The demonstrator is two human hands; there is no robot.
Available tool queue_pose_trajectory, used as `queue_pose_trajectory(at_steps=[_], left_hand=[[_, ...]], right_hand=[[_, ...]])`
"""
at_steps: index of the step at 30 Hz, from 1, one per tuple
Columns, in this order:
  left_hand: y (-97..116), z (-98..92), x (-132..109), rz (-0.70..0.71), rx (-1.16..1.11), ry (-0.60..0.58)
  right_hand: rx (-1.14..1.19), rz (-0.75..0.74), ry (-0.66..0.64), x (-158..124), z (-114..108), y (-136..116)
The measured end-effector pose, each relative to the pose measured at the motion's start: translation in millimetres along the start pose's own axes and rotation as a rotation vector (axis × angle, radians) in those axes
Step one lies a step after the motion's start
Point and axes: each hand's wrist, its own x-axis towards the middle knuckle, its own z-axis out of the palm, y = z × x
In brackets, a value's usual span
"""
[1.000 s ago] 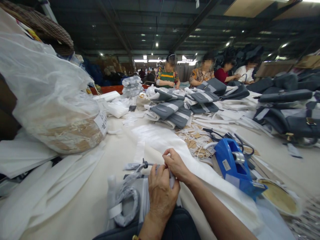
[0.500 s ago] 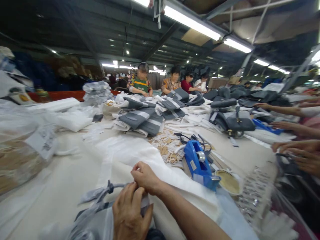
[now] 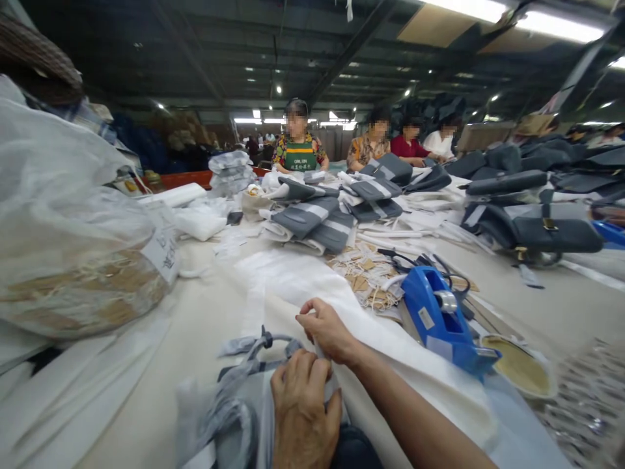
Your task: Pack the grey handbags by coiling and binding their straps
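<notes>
A dark grey bag [image 3: 237, 433] lies on the table close to me, its strap and handle wrapped in thin translucent material. My left hand [image 3: 305, 407] lies across the bag's right side, fingers bent over its upper edge and thumb held apart. Just beyond it, my right hand [image 3: 328, 331] has thumb and forefinger pinched together at the bag's upper right corner. Whatever is between those fingertips is too small to make out. White sheet material [image 3: 293, 280] spreads out under and behind the right hand.
To the right stand a blue tape dispenser [image 3: 439, 319], a round tin [image 3: 520, 365] and a heap of strung tags [image 3: 366, 277]. A clear bag of tags [image 3: 88, 293] is at left. Stacked grey bag pieces [image 3: 312, 221] lie ahead; several co-workers [image 3: 300, 146] are beyond.
My view has swung left, so everything sits further right in the picture. Both hands keep nearly the same place on the bag, with the right hand's fingers still pinched.
</notes>
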Motion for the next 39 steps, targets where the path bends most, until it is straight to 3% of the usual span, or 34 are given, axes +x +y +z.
queue_pose_trajectory(at_steps=[5, 9, 15, 21, 24, 27, 28, 30, 33, 35, 39], left_hand=[[10, -4.4, -2, -0.113, -0.127, -0.037], [11, -3.2, -8, -0.125, -0.161, -0.05], [10, 6.6, -17, -0.102, -0.146, 0.084], [14, 5.4, -18, -0.116, -0.143, 0.109], [10, 0.3, -18, -0.141, -0.188, 0.184], [-1, -4.5, -13, -0.286, -0.166, 0.289], [-4, -6.3, -10, -0.369, -0.112, 0.258], [-9, -11.2, -2, -0.507, 0.048, 0.082], [-13, -22.0, 11, -0.513, 0.212, -0.201], [-16, -29.8, 20, -0.427, 0.233, -0.293], [-29, -38.0, 36, -0.321, 0.31, -0.49]], right_hand=[[0.034, 0.016, -0.003, 0, 3, 4], [0.049, 0.025, -0.024, 2, 3, 8], [-0.014, 0.016, -0.005, 7, 6, 12], [-0.218, -0.039, 0.052, 13, 9, 11], [-0.342, -0.12, 0.168, -11, 4, 0], [-0.59, -0.401, 0.304, -64, -1, 6], [-0.735, -0.544, 0.337, -84, -2, 14], [-1.048, -0.75, 0.341, -118, -1, 39], [-1.351, -0.971, 0.389, -144, 6, 74], [-1.396, -0.96, 0.41, -148, 12, 82], [-1.256, -0.807, 0.34, -153, 17, 70]])
